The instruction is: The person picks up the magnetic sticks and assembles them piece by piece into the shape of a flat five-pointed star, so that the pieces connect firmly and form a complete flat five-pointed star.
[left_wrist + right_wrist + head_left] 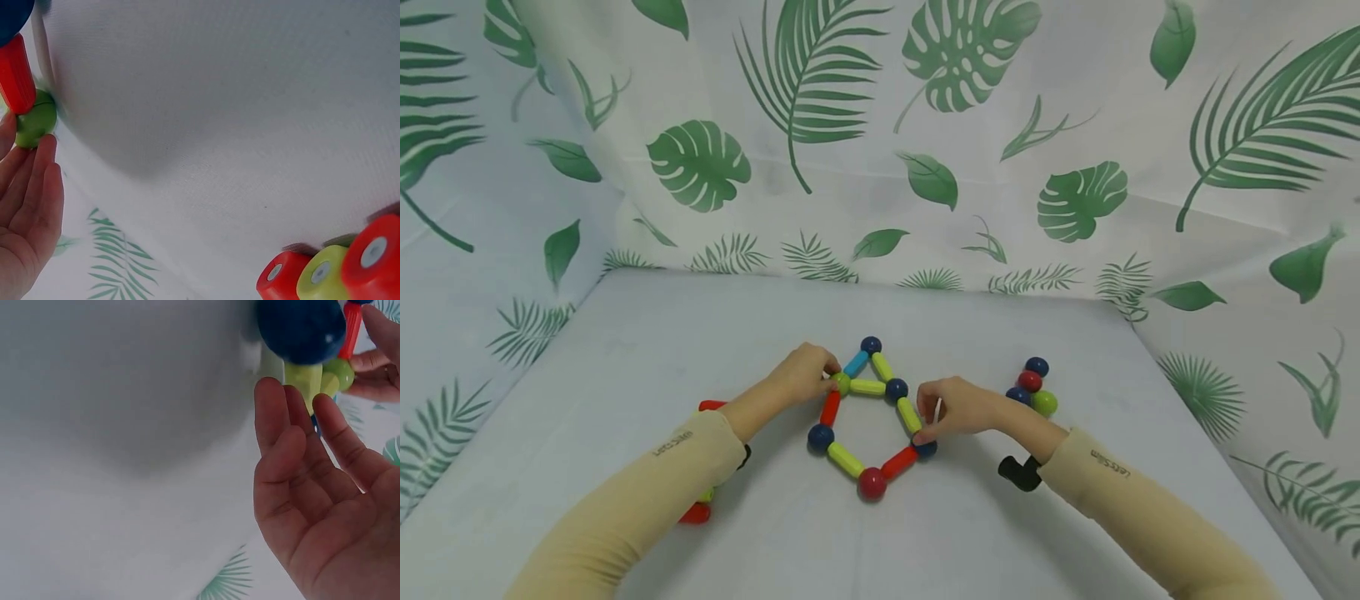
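A house-like outline of colored rods and balls lies on the table. Thumb and fingers of my left hand pinch its green ball, where a red rod, a blue rod and a yellow-green rod meet. At the outline's right corner, my right hand reaches to a dark blue ball. In the right wrist view its fingers are loosely bent near a yellow-green rod, not wrapped round anything. A red ball forms the near corner.
Right of the outline lie several loose balls in blue, red and green. Loose red and yellow-green rods lie beside the left forearm, which partly covers them in the head view. A leaf-print cloth rises behind the table.
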A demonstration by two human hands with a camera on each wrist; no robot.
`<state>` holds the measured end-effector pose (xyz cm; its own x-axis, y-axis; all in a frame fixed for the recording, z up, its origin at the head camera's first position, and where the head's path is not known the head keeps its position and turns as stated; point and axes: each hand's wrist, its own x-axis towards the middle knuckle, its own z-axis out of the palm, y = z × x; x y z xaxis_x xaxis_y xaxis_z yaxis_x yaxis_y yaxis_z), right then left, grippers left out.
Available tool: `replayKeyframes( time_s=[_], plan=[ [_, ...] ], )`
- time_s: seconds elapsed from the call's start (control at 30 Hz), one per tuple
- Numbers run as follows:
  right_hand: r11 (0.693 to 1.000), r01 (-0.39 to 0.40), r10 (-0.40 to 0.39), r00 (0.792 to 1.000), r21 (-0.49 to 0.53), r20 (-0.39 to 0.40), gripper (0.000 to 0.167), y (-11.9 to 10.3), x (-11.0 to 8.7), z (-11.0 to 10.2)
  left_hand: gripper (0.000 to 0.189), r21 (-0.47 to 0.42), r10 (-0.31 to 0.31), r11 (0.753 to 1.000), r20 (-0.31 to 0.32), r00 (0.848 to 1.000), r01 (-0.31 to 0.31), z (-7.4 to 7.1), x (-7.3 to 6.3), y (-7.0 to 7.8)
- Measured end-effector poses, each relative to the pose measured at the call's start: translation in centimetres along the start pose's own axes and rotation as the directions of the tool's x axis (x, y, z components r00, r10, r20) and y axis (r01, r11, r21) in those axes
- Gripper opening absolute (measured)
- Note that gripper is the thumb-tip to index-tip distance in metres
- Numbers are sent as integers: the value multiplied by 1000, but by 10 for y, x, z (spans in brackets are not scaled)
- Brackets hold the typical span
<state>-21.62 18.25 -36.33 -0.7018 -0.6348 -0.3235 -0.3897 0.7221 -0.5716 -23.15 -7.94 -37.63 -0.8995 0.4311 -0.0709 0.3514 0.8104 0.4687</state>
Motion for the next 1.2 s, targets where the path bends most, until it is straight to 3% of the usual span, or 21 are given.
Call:
replayKeyframes(
  time_s=[0.27, 0.53, 0.7, 0.97, 1.2],
  plan=[
    [1000, 30, -30, 999, -9, -27, 24, 2, -12, 12, 24, -14, 2, 1000, -4, 1000, -2, -1, -1, -1],
    [1000, 26, -26, 998, 0, -60, 20, 10, -14, 10, 20, -3, 27, 1000, 11, 1000, -27, -1, -5, -6],
    [1000, 21, -21, 997, 1, -75, 19, 14, -11, 4, 15, 31, 65, 997, 22, 998, -66, -3, -14, -8],
    [999, -1, 4, 992, 32, -125, 20, 20, 0, -4, 15, 62, 67, 996, 68, 995, -71, -7, -29, -6],
    [1000, 14, -9, 985, 26, -171, 23, 22, 15, -8, 19, 73, 29, 997, 58, 998, -34, -5, -45, 0]
  ],
)
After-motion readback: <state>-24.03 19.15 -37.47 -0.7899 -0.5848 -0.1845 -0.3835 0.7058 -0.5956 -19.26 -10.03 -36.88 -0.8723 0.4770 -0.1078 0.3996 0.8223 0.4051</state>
